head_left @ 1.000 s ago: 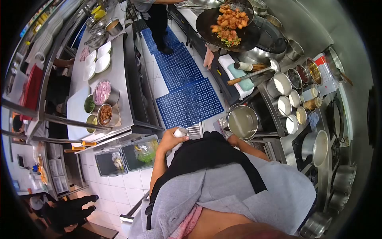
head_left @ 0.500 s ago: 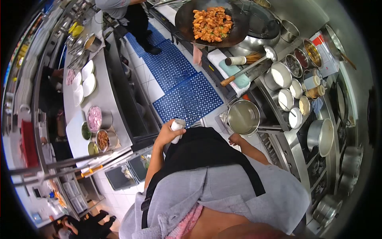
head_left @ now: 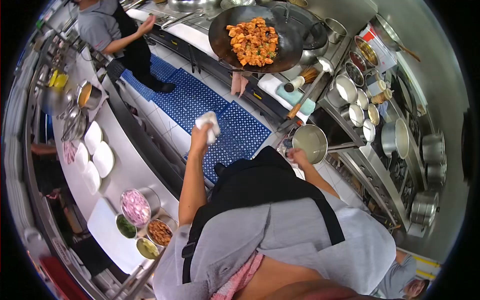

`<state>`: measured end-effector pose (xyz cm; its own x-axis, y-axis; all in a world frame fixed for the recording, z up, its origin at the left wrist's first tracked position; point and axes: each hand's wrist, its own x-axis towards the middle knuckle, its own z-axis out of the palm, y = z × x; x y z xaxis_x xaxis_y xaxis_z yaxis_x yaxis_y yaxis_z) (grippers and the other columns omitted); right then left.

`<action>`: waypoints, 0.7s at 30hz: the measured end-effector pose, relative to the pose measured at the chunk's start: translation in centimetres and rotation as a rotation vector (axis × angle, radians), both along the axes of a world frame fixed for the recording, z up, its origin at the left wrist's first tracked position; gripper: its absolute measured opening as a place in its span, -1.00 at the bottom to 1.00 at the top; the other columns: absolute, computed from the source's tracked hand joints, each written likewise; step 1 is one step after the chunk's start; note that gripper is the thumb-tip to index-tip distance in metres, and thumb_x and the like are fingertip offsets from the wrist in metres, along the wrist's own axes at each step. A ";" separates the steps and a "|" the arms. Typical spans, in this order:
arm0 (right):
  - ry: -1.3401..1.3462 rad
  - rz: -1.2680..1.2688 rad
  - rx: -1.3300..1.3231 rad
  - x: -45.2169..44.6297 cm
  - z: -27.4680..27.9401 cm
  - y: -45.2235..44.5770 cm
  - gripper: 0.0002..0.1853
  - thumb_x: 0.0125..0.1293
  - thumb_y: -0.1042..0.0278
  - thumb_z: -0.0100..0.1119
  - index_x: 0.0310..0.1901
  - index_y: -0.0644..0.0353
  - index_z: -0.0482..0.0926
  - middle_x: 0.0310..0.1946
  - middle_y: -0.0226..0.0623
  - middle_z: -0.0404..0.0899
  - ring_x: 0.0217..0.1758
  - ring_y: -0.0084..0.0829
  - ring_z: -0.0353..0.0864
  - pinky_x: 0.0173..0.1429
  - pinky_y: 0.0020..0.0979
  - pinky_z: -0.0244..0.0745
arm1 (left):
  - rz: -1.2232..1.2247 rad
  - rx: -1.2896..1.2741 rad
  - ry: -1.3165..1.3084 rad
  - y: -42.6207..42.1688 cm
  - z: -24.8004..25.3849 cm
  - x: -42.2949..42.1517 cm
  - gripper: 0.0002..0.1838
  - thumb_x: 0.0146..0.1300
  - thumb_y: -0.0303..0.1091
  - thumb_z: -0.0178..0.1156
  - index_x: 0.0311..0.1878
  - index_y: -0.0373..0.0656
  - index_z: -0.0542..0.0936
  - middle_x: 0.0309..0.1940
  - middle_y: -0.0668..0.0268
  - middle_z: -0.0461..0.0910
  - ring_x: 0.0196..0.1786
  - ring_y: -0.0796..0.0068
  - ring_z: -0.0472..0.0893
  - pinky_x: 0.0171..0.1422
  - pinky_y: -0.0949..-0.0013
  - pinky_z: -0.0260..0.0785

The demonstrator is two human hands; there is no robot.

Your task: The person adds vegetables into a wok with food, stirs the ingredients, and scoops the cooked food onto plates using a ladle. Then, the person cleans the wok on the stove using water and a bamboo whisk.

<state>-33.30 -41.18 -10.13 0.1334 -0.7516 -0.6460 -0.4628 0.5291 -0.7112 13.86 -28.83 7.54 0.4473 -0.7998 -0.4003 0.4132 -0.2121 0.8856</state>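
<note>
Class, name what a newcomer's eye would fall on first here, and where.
Likely first, the orange-brown food in the dark wok, at the top centre. Next, perhaps, the blue mats across the upper middle, and the left hand holding a white cloth, seen against them.

Blue perforated mats (head_left: 200,97) cover part of the white-tiled floor (head_left: 177,140) between a curved-looking steel counter (head_left: 125,155) on the left and a steel cooking range (head_left: 371,167) beside a grey wall (head_left: 440,65). Blurred metalwork (head_left: 37,200) far left is possibly shelving.
</note>
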 end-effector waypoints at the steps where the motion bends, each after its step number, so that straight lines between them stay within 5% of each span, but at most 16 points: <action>1: -0.122 -0.151 -0.027 1.3 1.7 -0.9 -0.74 0.49 0.19 0.14 0.00 0.18 0.63 -0.24 -0.27 0.70 -0.26 -0.33 0.69 -0.27 -0.31 0.64 | 0.065 -0.097 0.100 -1.7 -0.1 1.1 -0.54 0.34 -0.26 0.19 0.18 -0.40 0.54 -0.11 0.14 0.66 -0.16 0.32 0.69 -0.15 0.23 0.61; 3: -0.295 -0.311 0.016 3.8 6.5 -3.0 -0.57 0.51 0.06 0.14 0.20 0.22 0.50 -0.06 -0.16 0.67 -0.05 -0.28 0.68 -0.09 -0.22 0.63 | 0.139 -0.184 0.247 -5.6 0.0 3.3 -0.47 0.47 -0.10 0.10 0.21 -0.45 0.50 -0.07 0.06 0.64 -0.15 0.25 0.70 -0.18 0.21 0.61; 6: -0.423 -0.469 -0.006 6.7 11.2 -6.0 -0.51 0.50 0.02 0.16 0.25 0.22 0.45 0.08 -0.07 0.62 0.14 -0.22 0.61 0.09 -0.13 0.57 | 0.072 -0.203 0.278 -11.6 1.3 5.9 -0.40 0.54 0.15 -0.08 0.21 -0.25 0.49 -0.03 0.12 0.65 -0.10 0.22 0.69 -0.15 0.19 0.59; 13: -0.828 -0.583 0.025 8.7 11.7 -10.3 -0.51 0.44 -0.02 0.26 0.20 0.15 0.46 0.15 -0.08 0.59 0.14 -0.23 0.61 0.13 -0.22 0.53 | -0.126 0.102 0.115 -23.8 2.6 9.0 -0.35 0.55 0.28 -0.18 0.20 -0.15 0.50 -0.02 0.18 0.67 -0.07 0.25 0.67 -0.06 0.17 0.57; 16: -0.441 -0.634 -0.144 9.5 12.0 -11.5 -0.60 0.41 0.12 0.34 0.10 0.17 0.51 -0.02 -0.17 0.63 -0.02 -0.38 0.62 -0.02 -0.33 0.54 | -0.298 0.212 0.059 -26.0 4.6 8.7 -0.47 0.55 0.16 -0.04 0.16 -0.14 0.51 -0.07 0.16 0.67 -0.12 0.28 0.68 -0.20 0.21 0.61; 19: -0.010 -0.385 -0.442 9.9 16.1 -12.6 -0.68 0.37 0.26 0.36 0.02 0.25 0.54 -0.21 -0.28 0.62 -0.18 -0.51 0.57 -0.15 -0.39 0.49 | -0.277 0.221 0.206 -27.4 4.2 8.9 -0.68 0.45 -0.15 0.12 0.10 -0.16 0.51 -0.22 0.14 0.69 -0.32 0.25 0.70 -0.45 0.25 0.53; 21: -0.094 -0.418 -0.438 10.3 19.1 -12.6 -0.73 0.42 0.32 0.30 0.04 0.27 0.56 -0.32 -0.39 0.55 -0.29 -0.58 0.49 -0.22 -0.45 0.42 | -0.290 0.244 0.180 -28.0 4.2 8.7 -0.72 0.39 -0.29 0.12 0.07 -0.22 0.49 -0.25 0.10 0.67 -0.35 0.26 0.68 -0.53 0.26 0.45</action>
<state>-23.03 -53.73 8.95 -0.1891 -0.9455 -0.2650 -0.2040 0.3018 -0.9313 22.60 -56.84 11.72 0.1231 -0.7546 -0.6446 0.4495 -0.5367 0.7141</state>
